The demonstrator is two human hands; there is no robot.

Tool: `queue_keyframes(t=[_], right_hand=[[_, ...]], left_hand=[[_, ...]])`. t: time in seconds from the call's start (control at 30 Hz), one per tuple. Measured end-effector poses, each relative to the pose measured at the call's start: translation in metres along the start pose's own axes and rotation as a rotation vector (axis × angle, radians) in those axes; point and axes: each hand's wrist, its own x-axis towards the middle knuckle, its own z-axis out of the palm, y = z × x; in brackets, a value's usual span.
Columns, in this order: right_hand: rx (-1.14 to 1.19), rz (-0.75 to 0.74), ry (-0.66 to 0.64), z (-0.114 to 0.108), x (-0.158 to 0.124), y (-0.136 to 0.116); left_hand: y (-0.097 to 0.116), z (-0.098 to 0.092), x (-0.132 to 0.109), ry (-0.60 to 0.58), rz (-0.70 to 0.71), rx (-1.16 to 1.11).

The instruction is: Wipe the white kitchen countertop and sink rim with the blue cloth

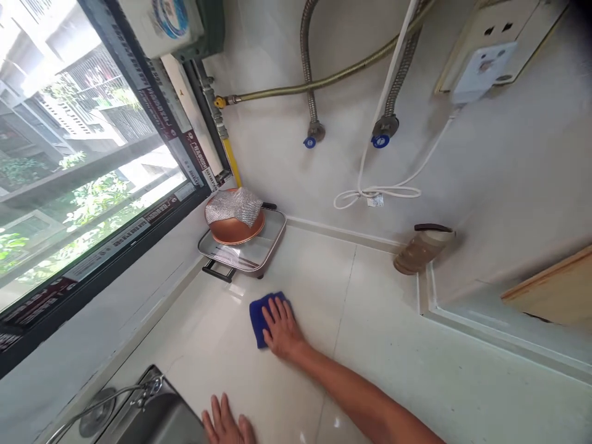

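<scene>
A folded dark blue cloth [258,320] lies flat on the pale glossy countertop [370,320]. Pressing down on it is my right hand [283,330], palm down with the fingers stretched out over the cloth. My left hand [226,425] rests on the counter beside the sink at the bottom edge of the view, fingers spread and holding nothing; its lower part is cut off. Beyond the cloth, a copper-coloured pan [235,230] with a silvery mesh cloth [237,206] over it stands on a rectangular electric griddle [272,237] in the corner.
A steel sink [161,419] with a tap [150,388] is at the lower left, below the window [92,142]. A brown jar [419,251] stands by the wall at right. White cable [393,191] and metal hoses [308,61] hang at the back. A wooden board [555,290] juts in at right.
</scene>
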Motion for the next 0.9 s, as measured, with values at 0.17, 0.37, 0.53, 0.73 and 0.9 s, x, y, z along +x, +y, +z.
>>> queue_keyframes(t=[0.17,0.37,0.53,0.73,0.9], right_hand=[[0.07,-0.187,-0.053,0.026,-0.065,-0.03],[0.093,-0.374,-0.078,0.03,-0.127,-0.015],[0.058,-0.389,-0.1,0.012,-0.18,0.018],[-0.014,-0.295,-0.041,-0.017,-0.26,0.086],[-0.077,-0.17,-0.016,-0.047,-0.34,0.148]], left_hand=[[0.014,-0.019,0.002,-0.095,-0.067,-0.01],[0.017,-0.026,0.003,-0.064,-0.05,-0.029],[0.022,-0.029,0.002,-0.038,-0.026,-0.038],[0.028,-0.031,0.005,-0.04,-0.039,-0.039],[0.028,-0.027,0.01,-0.046,-0.013,-0.011]])
